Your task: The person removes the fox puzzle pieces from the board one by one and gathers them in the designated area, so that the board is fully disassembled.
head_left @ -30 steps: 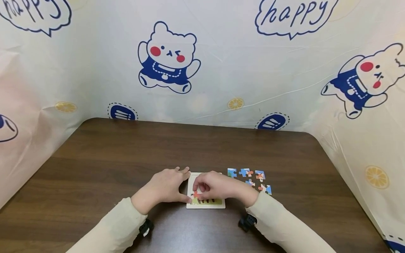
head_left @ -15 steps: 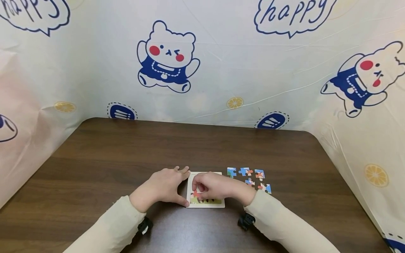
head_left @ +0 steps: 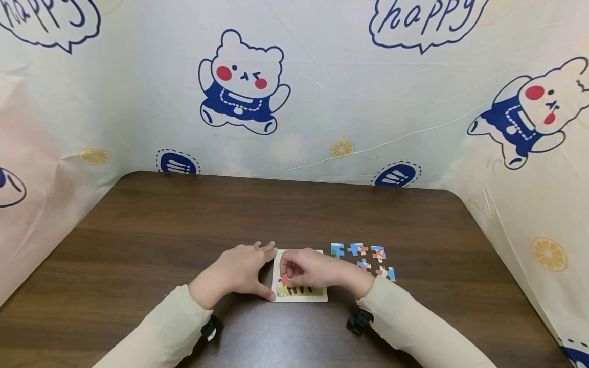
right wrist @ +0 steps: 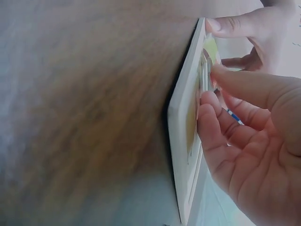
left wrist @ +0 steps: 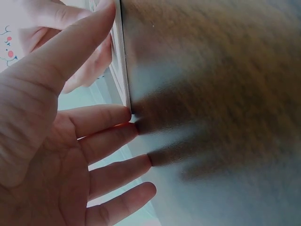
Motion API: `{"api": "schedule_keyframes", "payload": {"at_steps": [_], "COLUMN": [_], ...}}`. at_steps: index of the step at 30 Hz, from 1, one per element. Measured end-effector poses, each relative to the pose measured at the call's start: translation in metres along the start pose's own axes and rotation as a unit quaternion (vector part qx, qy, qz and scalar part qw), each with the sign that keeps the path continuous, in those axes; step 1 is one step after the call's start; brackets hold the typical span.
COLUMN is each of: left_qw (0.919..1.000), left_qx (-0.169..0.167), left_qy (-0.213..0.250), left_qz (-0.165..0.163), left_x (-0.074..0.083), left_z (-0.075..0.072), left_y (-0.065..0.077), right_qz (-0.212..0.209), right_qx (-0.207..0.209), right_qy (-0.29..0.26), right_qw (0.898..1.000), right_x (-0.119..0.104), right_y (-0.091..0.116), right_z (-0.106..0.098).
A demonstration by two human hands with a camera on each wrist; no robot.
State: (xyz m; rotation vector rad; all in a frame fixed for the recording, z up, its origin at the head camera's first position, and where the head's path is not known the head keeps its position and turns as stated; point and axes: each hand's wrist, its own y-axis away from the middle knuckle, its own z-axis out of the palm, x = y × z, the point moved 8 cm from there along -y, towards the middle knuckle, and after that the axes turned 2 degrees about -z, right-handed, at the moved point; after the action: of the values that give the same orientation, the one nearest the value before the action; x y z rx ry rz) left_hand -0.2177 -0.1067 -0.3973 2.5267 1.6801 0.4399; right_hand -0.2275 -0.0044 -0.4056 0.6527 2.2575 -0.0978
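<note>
A shallow white-rimmed puzzle tray (head_left: 301, 300) lies on the table, green grass and dark stripes showing in its lower part. Spread along its left side, my left hand (head_left: 236, 269) has its thumb at the near left corner. The left wrist view shows straight fingers (left wrist: 106, 120) beside the tray's edge (left wrist: 123, 66). My right hand (head_left: 310, 269) is over the tray and pinches a reddish puzzle piece (head_left: 285, 280) between thumb and fingers, near the left side. From the right wrist, the thumb (right wrist: 249, 84) meets the fingertips close over the tray; the hand covers much of the piece.
Right of the tray lie several loose jigsaw pieces with blue, orange and white print, among them a corner-like piece (head_left: 337, 249) and one near my right sleeve (head_left: 386, 273). Brown wooden table (head_left: 230, 214) surrounds them, backed by a printed curtain (head_left: 317, 112).
The reddish piece has shifted slightly up and tilted in my right fingers, showing more of the dark stripes below. My left thumb has slid slightly left to the tray's corner.
</note>
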Motion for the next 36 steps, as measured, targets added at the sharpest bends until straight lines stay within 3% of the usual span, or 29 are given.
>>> {"api": "schedule_keyframes", "payload": {"at_steps": [13, 29, 36], "left_qw": [1.0000, 1.0000, 0.9999], "left_qx": [0.002, -0.003, -0.009], "left_qy": [0.004, 0.003, 0.003], "left_qz": [-0.005, -0.008, -0.012], "left_x": [0.001, 0.001, 0.000], "left_z": [-0.003, -0.002, 0.000], "left_y": [0.002, 0.001, 0.001], "right_qz": [-0.004, -0.020, -0.003], "right_qx": [-0.001, 0.023, 0.031], "right_qy": [-0.071, -0.057, -0.064], "right_qw": [0.997, 0.998, 0.997], "right_x": [-0.004, 0.002, 0.014], "right_y": [0.000, 0.018, 0.033], "right_z": [-0.002, -0.012, -0.017]}}
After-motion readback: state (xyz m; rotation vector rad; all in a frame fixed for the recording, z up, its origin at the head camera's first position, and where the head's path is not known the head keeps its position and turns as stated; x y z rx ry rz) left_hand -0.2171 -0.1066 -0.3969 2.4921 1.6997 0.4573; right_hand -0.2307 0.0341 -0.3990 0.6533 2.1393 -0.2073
